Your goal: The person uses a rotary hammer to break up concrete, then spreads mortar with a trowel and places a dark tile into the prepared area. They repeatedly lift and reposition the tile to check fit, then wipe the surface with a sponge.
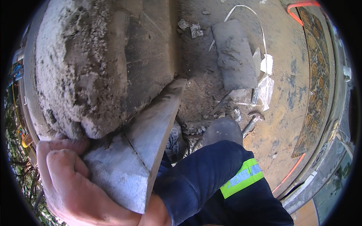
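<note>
My left hand [71,179] is at the lower left, with its fingers curled over the edge of a grey stone slab [120,162]. The slab lies tilted, a dark line across its face, and its far end narrows toward the middle of the view. It meets the side of a large block [149,56] thickly coated with rough grey mortar [83,56]. My fingertips are tucked beside the mortar's lower edge and are partly hidden. Bare skin [156,211] shows behind the slab's near corner; which arm it belongs to is unclear. No right hand can be made out.
My navy trouser leg [203,177] with a yellow-green reflective band is right of the slab. On the dusty ground lie a hammer [252,124], a flat grey piece [235,56], white scraps [267,90] and rubble. A patterned strip [315,75] and orange tubing [296,11] run along the right.
</note>
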Action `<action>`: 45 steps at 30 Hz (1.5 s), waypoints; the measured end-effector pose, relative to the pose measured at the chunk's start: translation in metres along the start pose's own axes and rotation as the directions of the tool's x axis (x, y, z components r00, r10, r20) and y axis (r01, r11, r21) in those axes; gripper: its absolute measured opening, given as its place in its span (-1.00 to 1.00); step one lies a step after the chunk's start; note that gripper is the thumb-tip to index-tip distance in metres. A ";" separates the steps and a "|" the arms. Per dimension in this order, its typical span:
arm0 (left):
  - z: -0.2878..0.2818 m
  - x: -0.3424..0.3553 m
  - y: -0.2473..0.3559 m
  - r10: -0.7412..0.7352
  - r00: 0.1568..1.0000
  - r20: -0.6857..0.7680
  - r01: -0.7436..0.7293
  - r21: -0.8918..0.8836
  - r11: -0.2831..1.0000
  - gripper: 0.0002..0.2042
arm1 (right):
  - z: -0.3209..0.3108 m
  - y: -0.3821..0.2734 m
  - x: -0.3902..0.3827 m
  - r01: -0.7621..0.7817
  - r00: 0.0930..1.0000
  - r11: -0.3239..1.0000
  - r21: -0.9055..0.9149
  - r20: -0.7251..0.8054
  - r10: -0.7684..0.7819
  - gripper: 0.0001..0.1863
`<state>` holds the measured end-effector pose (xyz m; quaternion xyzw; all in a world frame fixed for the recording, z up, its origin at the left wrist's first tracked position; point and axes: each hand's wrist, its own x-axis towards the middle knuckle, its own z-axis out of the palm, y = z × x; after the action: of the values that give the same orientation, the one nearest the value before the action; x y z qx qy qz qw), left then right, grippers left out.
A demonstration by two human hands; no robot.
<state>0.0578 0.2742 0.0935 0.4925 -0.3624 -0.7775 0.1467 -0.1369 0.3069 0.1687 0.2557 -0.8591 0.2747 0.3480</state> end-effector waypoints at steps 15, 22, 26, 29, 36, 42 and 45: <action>0.079 0.095 -0.031 0.118 0.941 0.317 -0.123 -0.003 0.992 -0.20 | 0.022 -0.010 0.008 0.116 0.968 0.991 0.061 0.218 -0.126 -0.80; 0.092 0.064 0.021 0.263 0.885 0.384 -0.244 -0.100 0.965 -0.22 | -0.027 -0.017 0.002 -0.038 0.932 0.986 0.165 0.361 -0.024 -0.93; 0.046 0.023 0.065 0.168 0.932 0.322 -0.110 -0.190 0.975 -0.39 | -0.068 -0.035 -0.029 -0.077 0.878 0.938 0.337 0.470 -0.096 -0.86; 0.026 0.000 0.082 0.128 0.874 0.469 -0.100 -0.084 0.991 -0.40 | -0.094 -0.053 -0.038 -0.016 0.800 0.956 0.291 0.577 -0.162 -0.87; -0.015 -0.027 0.085 0.040 0.973 0.225 -0.100 0.262 0.960 -0.62 | -0.085 0.042 -0.107 -0.660 0.711 0.508 0.553 0.678 0.185 -0.58; -0.040 -0.019 0.086 -0.011 0.971 0.240 -0.039 0.202 0.979 -0.67 | 0.040 0.091 -0.238 -0.850 -0.380 -0.526 -0.012 0.707 0.597 -0.28; -0.050 -0.017 0.088 -0.045 0.966 0.254 0.003 0.164 0.986 -0.72 | 0.070 0.074 -0.270 -0.615 -0.155 -0.780 0.112 0.953 0.259 -0.43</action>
<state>0.0980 0.2018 0.1544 0.4024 -0.4345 -0.8043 0.0486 -0.0464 0.3820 -0.0949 -0.3203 -0.3368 0.7985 -0.3825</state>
